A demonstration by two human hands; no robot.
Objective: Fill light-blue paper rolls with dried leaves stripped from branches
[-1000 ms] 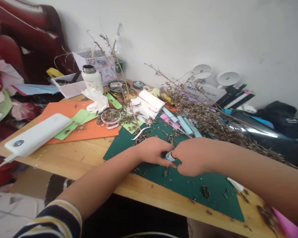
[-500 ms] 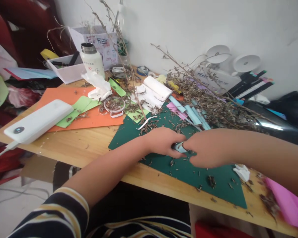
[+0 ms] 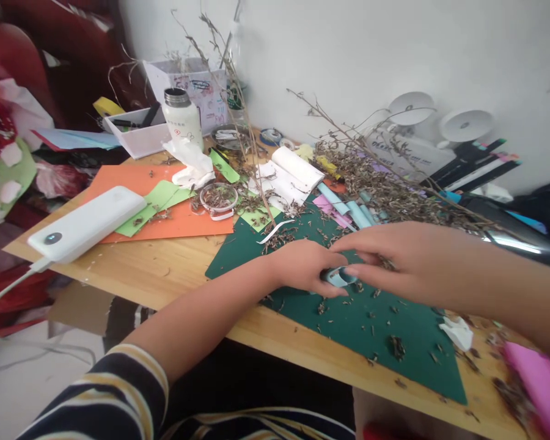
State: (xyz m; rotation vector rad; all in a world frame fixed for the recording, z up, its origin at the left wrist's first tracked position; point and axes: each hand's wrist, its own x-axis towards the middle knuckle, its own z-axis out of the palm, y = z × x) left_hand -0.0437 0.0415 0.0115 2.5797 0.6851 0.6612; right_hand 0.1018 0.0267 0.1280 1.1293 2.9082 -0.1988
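Note:
My left hand (image 3: 305, 266) and my right hand (image 3: 394, 260) meet over a dark green paper sheet (image 3: 385, 330) on the wooden table (image 3: 165, 269). Between them is a small light blue paper roll (image 3: 339, 276). The left hand's fingers are closed round one end of it. My right hand's fingers are stretched out flatter, with the fingertips resting on the roll. Dried leaf bits lie scattered on the green sheet around both hands.
Dried branches (image 3: 385, 183) sprawl behind the hands over more blue paper rolls (image 3: 352, 211). To the left lie an orange sheet (image 3: 132, 183), a white power bank (image 3: 89, 223), a white bottle (image 3: 182, 125) and a small round dish (image 3: 219, 197). Pink paper (image 3: 541, 385) sits at the right edge.
My right hand has gone from a tight curl to stretched-out fingers on the roll. The view has shifted slightly; the left hand keeps its grip.

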